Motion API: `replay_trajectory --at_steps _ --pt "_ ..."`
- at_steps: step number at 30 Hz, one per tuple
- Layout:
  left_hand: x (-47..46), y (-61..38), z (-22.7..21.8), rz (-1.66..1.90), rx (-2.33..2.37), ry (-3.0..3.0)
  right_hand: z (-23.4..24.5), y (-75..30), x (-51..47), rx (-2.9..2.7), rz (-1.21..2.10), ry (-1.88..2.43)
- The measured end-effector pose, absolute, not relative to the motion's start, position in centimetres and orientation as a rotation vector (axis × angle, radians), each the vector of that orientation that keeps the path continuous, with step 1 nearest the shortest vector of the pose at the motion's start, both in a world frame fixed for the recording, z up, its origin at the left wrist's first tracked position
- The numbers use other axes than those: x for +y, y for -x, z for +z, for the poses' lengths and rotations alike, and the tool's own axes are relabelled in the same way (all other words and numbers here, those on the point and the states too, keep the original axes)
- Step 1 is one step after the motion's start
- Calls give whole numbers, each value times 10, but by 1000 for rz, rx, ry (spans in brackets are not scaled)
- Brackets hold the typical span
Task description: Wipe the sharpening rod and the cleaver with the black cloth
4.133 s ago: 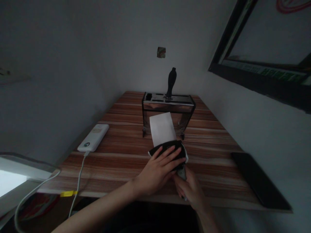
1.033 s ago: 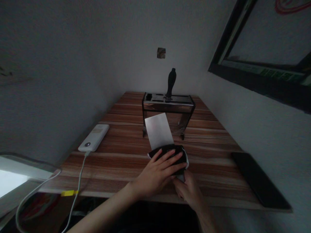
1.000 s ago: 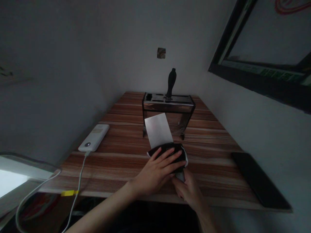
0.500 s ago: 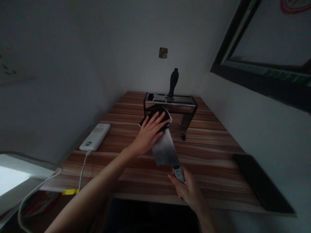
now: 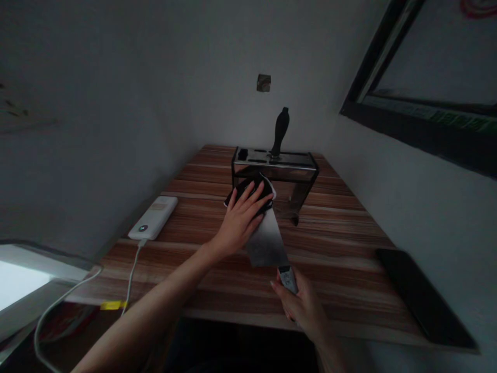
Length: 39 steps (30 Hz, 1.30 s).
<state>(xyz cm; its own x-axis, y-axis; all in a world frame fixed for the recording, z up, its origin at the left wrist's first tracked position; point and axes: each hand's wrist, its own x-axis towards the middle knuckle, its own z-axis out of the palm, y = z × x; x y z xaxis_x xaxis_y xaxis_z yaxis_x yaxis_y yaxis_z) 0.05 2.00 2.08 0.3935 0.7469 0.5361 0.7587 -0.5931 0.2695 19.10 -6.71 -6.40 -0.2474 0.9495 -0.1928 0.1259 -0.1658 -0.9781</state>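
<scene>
A broad steel cleaver (image 5: 267, 240) lies over the wooden table (image 5: 334, 228), blade pointing away from me. My right hand (image 5: 302, 306) is closed around its metal handle near the table's front edge. My left hand (image 5: 240, 217) presses a dark cloth (image 5: 250, 190) with a white edge onto the far end of the blade, fingers spread over the cloth. Just behind the cloth stands a metal knife block (image 5: 275, 167) with one black-handled knife (image 5: 280, 130) upright in a slot.
A white power bank (image 5: 154, 224) with a cable (image 5: 131, 269) lies at the table's left edge. A dark flat slab (image 5: 423, 296) rests at the right front. Walls close in on both sides; a dark-framed picture (image 5: 419, 109) hangs on the right wall.
The left hand and cloth slid from the handle end of the blade up to its far tip. The right hand kept its grip on the handle and the blade now lies flatter.
</scene>
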Motion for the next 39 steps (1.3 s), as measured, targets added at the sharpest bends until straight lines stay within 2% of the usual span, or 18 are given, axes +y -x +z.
replay_trajectory --at_steps 22,39 --pt "-59 -25 -19 -570 -1005 3092 -64 -195 -70 -1305 1494 1290" --pt "-55 -24 -19 -536 -1029 3153 -68 -195 -70 -1359 1456 1304"
